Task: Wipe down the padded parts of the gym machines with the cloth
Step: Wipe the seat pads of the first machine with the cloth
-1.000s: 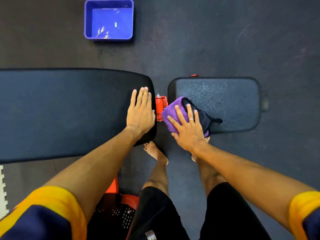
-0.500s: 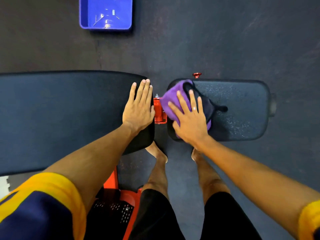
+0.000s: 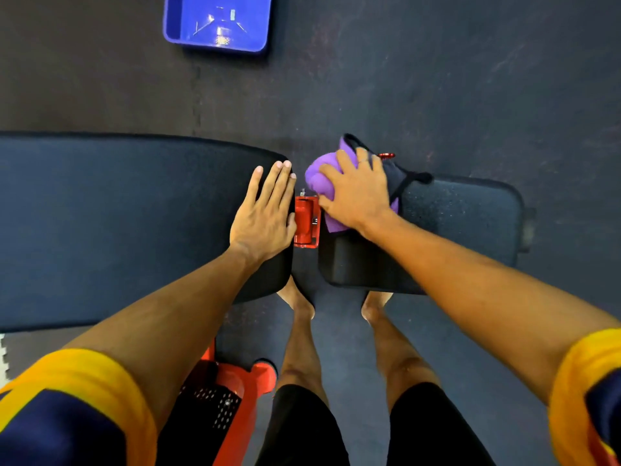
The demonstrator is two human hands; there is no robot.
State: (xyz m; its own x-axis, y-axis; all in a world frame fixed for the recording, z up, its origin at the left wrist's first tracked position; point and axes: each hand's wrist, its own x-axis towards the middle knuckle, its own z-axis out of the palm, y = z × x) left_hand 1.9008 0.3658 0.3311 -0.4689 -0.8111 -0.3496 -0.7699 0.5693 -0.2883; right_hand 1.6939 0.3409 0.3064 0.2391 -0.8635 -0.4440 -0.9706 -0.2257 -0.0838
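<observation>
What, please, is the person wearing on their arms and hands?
Both arms are bare below short sleeves that are navy with a broad yellow band at the hem. The right hand has a thin ring on one finger; the left hand shows no jewellery.

sleeves: navy, yellow cuffs | shorts: black | ring: right hand | feet: bare

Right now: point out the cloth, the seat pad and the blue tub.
cloth (image 3: 316, 178): head view, purple bunched part left of the right hand.
seat pad (image 3: 463, 216): head view, bare top surface right of the cloth.
blue tub (image 3: 255, 47): head view, near rim.
</observation>
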